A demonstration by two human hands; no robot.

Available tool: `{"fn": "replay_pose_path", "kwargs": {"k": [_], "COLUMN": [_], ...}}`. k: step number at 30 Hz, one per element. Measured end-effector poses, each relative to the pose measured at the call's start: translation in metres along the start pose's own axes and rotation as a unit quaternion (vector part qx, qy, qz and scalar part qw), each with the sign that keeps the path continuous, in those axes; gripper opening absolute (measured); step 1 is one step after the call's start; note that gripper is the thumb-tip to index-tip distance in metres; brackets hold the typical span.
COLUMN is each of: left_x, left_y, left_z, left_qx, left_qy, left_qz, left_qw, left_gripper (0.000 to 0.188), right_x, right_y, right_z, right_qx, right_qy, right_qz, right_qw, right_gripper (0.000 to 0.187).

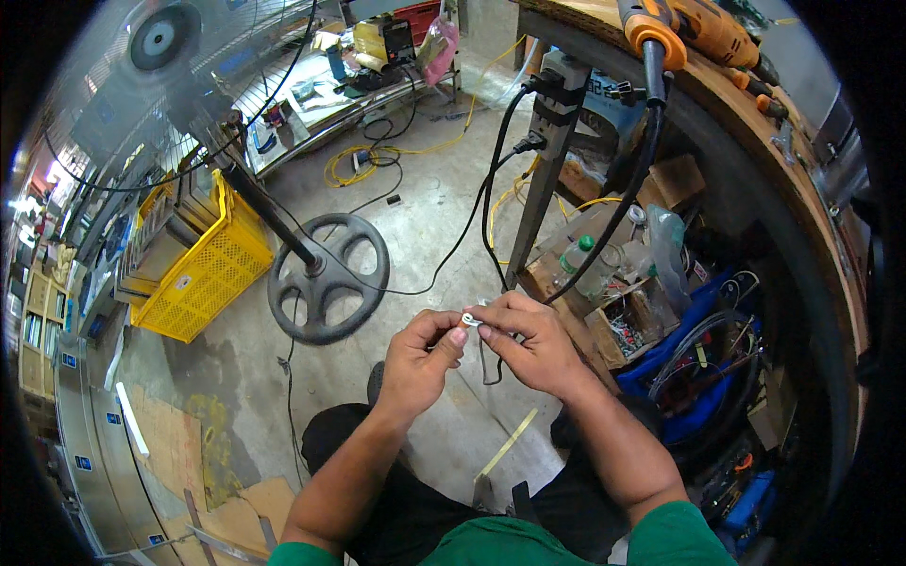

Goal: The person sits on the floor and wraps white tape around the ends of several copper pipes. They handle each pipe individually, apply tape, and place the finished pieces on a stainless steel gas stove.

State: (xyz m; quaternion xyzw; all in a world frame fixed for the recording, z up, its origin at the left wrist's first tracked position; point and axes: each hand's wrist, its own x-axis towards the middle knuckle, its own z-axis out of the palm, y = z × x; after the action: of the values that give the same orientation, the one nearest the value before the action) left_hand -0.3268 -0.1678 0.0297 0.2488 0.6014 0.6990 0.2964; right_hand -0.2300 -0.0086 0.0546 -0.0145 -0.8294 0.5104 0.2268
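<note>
In front of my lap, my left hand point(423, 358) and my right hand point(530, 343) meet, fingertips close together. Between them they pinch a small white piece point(470, 320) with a rounded, ring-like end. Its exact kind is too small to tell, and my fingers hide part of it. Both hands are closed, thumbs and forefingers pressed on the piece. Below my right fingers a thin grey bent strand point(486, 363) shows; whether it joins the white piece I cannot tell.
A fan's round black base point(328, 278) stands ahead, beside a yellow crate point(203, 269). At right is a wooden workbench point(736, 104) with an orange power tool point(651, 38); boxes and a blue bin point(703, 377) sit beneath. Black cables point(481, 179) cross the floor.
</note>
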Motion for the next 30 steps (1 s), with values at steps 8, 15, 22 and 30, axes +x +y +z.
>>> {"fn": "replay_pose_path", "kwargs": {"k": [8,15,22,30], "left_x": [-0.002,-0.003,0.0,-0.001], "left_y": [0.021,0.01,0.003,0.01], "left_z": [0.003,-0.007,-0.002,-0.001], "left_qx": [-0.036,-0.091,-0.088,-0.119], "left_qy": [-0.028,-0.102,-0.062,-0.107], "left_qz": [-0.074,-0.083,-0.107,-0.124], "left_qw": [0.996,0.987,0.988,0.979], "left_gripper": [0.024,0.023,0.024,0.02], "right_x": [0.001,0.0,0.001,0.0], "right_y": [0.0,-0.003,-0.002,0.003], "right_z": [-0.003,-0.005,-0.006,-0.004], "right_qx": [-0.02,-0.019,-0.031,-0.015], "right_qy": [-0.017,-0.017,-0.02,-0.013], "right_qz": [0.03,0.009,0.012,0.017], "right_qw": [0.999,1.0,0.999,1.0], "right_gripper": [0.022,0.018,0.014,0.016]}}
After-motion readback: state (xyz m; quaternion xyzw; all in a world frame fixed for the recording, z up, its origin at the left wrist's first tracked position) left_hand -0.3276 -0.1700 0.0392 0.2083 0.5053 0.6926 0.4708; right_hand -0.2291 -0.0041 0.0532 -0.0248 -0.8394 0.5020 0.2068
